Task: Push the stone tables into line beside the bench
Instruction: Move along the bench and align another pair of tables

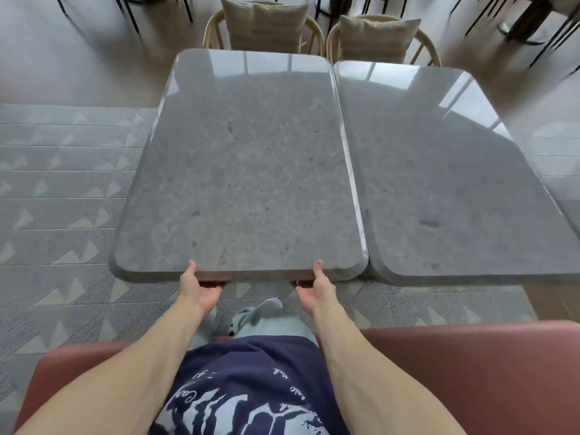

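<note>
Stone, polished and thick, will make the left table (241, 164) heavy, stiff and slick on top, so the near edge is the place to take hold. It fills the centre of the frame, with the right table (439, 171) just beside it, a thin seam between them, and its near edge sits slightly lower in the frame than the left one's. Left hand (201, 285) and right hand (315, 285) each have their grip clamped on the left table's near edge, thumbs on top, fingers curled beneath. The red bench (470, 372) runs across the bottom of the frame. Two cushioned chairs (266, 23) stand beyond the tables at the top. A low, level shove probably suits best, since lifting would strain.
</note>
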{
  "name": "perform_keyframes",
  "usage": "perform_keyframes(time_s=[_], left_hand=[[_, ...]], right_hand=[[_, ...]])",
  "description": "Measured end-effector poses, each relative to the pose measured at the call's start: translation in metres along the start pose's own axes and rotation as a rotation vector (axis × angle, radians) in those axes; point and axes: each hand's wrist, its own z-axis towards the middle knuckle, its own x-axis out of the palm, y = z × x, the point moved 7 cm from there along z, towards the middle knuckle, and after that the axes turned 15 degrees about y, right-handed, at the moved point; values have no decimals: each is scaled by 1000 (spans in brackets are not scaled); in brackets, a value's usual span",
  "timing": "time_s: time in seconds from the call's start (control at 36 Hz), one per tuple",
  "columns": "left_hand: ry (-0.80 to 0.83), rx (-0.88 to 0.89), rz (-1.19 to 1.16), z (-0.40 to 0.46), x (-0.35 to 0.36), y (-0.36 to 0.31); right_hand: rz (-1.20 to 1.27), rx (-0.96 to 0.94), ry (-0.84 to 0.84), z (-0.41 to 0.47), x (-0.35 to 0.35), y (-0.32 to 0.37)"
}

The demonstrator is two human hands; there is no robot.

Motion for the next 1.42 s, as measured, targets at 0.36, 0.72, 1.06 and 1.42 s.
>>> perform_keyframes(time_s=[0.36,0.72,1.06,1.42], left_hand=[[-27,-21,-1,-9,-14,4],[-84,-1,-12,-12,-7,4],[-246,-16,34,-10,-6,2],[-298,-62,34,-14,6,-1]], right_hand=[[-19,2,25,-9,-11,-4],[-47,23,68,-8,-9,2],[-41,28,63,-3,-13,1],[23,61,-23,3,-14,-1]])
